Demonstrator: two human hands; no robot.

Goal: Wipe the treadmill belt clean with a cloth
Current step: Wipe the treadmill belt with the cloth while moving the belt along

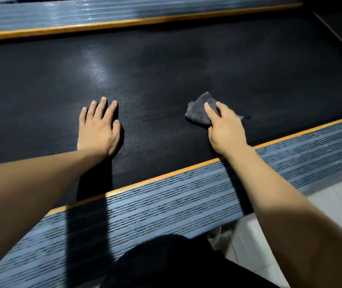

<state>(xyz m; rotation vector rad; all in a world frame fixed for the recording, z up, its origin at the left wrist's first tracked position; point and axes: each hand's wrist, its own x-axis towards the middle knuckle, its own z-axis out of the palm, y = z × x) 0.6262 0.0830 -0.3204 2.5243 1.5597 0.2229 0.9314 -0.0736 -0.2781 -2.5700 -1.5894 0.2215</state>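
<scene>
On the black textured treadmill belt [166, 69], the right hand [225, 129] grips a crumpled grey cloth [200, 110]; at its nine o'clock, well apart, the left hand [98, 127] rests flat, fingers straight.

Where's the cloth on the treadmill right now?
In the head view, the grey cloth lies on the black belt, right of centre under the right hand, near the orange-edged side rail.

Pale floor tiles [332, 204], dark trousers [166, 262]
</scene>
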